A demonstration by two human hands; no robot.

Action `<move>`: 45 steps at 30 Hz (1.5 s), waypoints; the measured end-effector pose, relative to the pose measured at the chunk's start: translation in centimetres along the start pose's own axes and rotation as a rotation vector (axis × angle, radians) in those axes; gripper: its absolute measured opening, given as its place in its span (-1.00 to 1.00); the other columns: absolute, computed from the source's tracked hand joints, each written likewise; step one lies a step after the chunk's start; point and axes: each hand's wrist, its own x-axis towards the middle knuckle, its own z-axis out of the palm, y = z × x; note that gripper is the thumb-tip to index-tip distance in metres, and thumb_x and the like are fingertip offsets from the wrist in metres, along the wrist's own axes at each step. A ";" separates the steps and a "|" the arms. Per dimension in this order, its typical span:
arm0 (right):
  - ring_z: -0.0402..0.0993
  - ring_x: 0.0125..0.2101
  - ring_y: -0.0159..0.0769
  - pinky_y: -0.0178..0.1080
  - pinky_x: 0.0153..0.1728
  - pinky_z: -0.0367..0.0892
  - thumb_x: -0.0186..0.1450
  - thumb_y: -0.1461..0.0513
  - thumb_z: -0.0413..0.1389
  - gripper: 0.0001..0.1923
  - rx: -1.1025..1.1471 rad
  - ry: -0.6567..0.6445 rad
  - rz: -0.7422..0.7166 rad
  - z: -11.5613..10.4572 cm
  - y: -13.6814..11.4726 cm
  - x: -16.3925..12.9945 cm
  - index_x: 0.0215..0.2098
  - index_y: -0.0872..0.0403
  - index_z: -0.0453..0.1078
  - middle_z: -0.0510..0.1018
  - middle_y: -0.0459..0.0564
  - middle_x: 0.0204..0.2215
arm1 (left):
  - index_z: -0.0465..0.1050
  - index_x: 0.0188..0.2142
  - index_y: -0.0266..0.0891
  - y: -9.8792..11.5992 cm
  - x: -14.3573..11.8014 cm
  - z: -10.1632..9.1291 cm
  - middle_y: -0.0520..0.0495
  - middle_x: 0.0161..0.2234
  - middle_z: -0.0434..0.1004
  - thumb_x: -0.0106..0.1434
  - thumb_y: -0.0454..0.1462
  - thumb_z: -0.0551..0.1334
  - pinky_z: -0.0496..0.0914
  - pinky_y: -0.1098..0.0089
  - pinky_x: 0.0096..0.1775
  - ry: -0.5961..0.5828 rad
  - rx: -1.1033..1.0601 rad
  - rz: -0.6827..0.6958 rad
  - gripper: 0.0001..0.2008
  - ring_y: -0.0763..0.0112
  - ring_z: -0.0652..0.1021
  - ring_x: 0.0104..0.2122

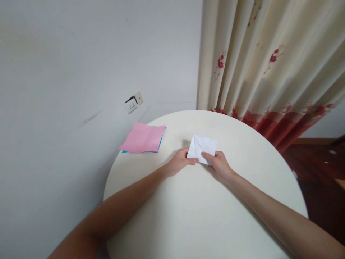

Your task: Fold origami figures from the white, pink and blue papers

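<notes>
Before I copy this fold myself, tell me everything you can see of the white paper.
The white paper looks thin and plain, folded into a small, roughly square shape. Lines like creases or flap edges fan down from its far left corner. The left hand grips its near left corner, the right hand its near right side, over the round table. Its underside is hidden.

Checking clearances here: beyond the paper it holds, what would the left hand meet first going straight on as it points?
Probably the right hand, gripping the same folded white paper just ahead of the left hand; exact depth is unclear.
</notes>
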 end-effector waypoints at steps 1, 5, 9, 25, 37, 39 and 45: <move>0.50 -0.40 -0.22 -0.20 -0.34 0.33 -0.01 0.09 0.38 -0.63 -0.007 -0.036 0.009 0.0 -0.1 -0.1 -0.34 0.21 0.60 0.65 0.13 -0.35 | 0.55 -0.08 -0.30 0.0 0.0 0.0 -0.19 -0.18 0.61 0.01 -0.15 0.47 0.40 0.38 -0.24 0.006 -0.039 -0.001 -0.52 0.29 0.57 -0.26; 0.46 -0.49 -0.28 -0.23 -0.40 0.29 -0.04 0.09 0.38 -0.65 -0.093 -0.168 0.047 0.0 -0.2 -0.4 -0.43 0.22 0.58 0.64 0.08 -0.45 | 0.58 -0.14 -0.33 0.0 0.0 0.0 -0.23 -0.20 0.63 0.02 -0.10 0.46 0.43 0.31 -0.24 0.109 -0.094 -0.067 -0.54 0.21 0.60 -0.28; 0.43 -0.51 -0.30 -0.25 -0.43 0.26 -0.04 0.08 0.38 -0.65 -0.157 -0.177 0.054 0.1 -0.2 -0.5 -0.44 0.22 0.58 0.62 0.05 -0.47 | 0.60 -0.31 -0.37 -0.1 0.3 -0.1 -0.22 -0.33 0.64 0.03 -0.04 0.44 0.42 0.32 -0.31 0.199 -0.118 -0.061 -0.59 0.24 0.60 -0.38; 0.49 -0.45 -0.25 -0.23 -0.36 0.31 -0.07 0.10 0.40 -0.63 -0.057 -0.137 0.087 0.1 -0.3 -0.4 -0.41 0.23 0.59 0.64 0.09 -0.45 | 0.57 -0.28 -0.40 0.4 0.8 -0.6 -0.24 -0.30 0.64 0.06 0.06 0.40 0.43 0.26 -0.20 0.205 -0.312 -0.032 -0.49 0.17 0.61 -0.28; 0.46 -0.50 -0.26 -0.25 -0.43 0.28 -0.04 0.07 0.38 -0.61 -0.159 -0.164 0.057 -0.2 0.1 -0.2 -0.38 0.23 0.58 0.64 0.08 -0.43 | 0.60 -0.34 -0.38 -0.9 0.5 -0.5 -0.17 -0.38 0.64 0.04 0.00 0.43 0.44 0.32 -0.32 0.201 -0.143 -0.040 -0.57 0.29 0.59 -0.43; 0.48 -0.47 -0.24 -0.24 -0.42 0.30 -0.03 0.07 0.38 -0.60 -0.185 -0.186 0.059 -0.2 0.0 -0.2 -0.36 0.23 0.58 0.64 0.09 -0.41 | 0.60 -0.34 -0.39 -0.7 0.4 -0.4 -0.17 -0.39 0.64 0.01 -0.01 0.45 0.44 0.34 -0.34 0.216 -0.131 -0.048 -0.56 0.29 0.59 -0.44; 0.47 -0.45 -0.23 -0.23 -0.40 0.29 -0.01 0.04 0.36 -0.59 -0.224 -0.134 -0.004 -0.1 0.3 0.0 -0.37 0.23 0.57 0.64 0.10 -0.40 | 0.60 -0.35 -0.38 -0.5 0.3 -0.2 -0.19 -0.38 0.65 0.02 -0.03 0.45 0.41 0.39 -0.38 0.248 -0.090 -0.014 -0.59 0.31 0.58 -0.44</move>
